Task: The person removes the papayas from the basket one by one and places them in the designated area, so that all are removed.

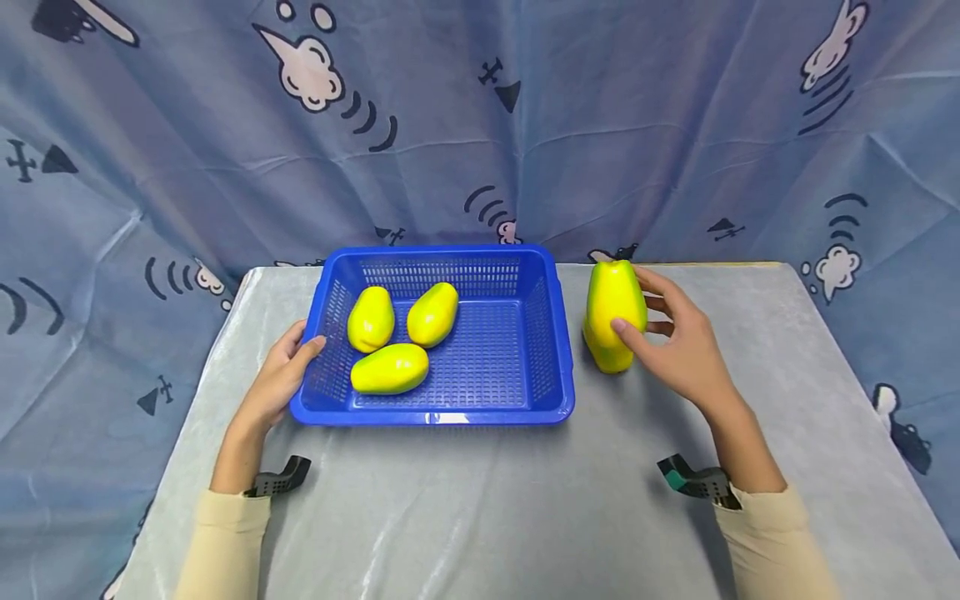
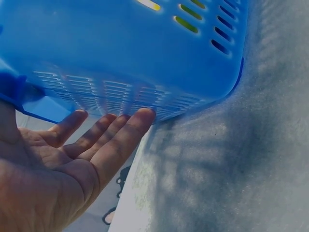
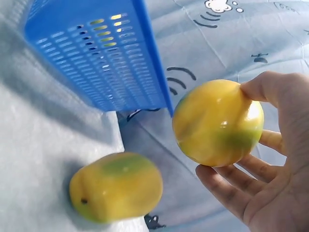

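My right hand (image 1: 688, 348) holds a yellow-green papaya (image 1: 617, 302) between thumb and fingers, right of the basket. In the right wrist view the held papaya (image 3: 217, 124) is raised off the table, and a second papaya (image 3: 118, 187) lies on the table below it. From the head, that lower papaya (image 1: 611, 360) is partly hidden behind the held one. At the blue plastic basket's left side (image 1: 431, 417), my left hand (image 1: 276, 375) grips the rim, thumb over the edge. Its fingers (image 2: 126, 137) rest along the outer wall in the left wrist view.
Three papayas lie in the left half of the basket: one at back left (image 1: 371, 320), one at back centre (image 1: 432, 315) and one in front (image 1: 390, 369). A grey-white cloth covers the table (image 1: 480, 508). A blue patterned curtain (image 1: 450, 125) hangs behind it.
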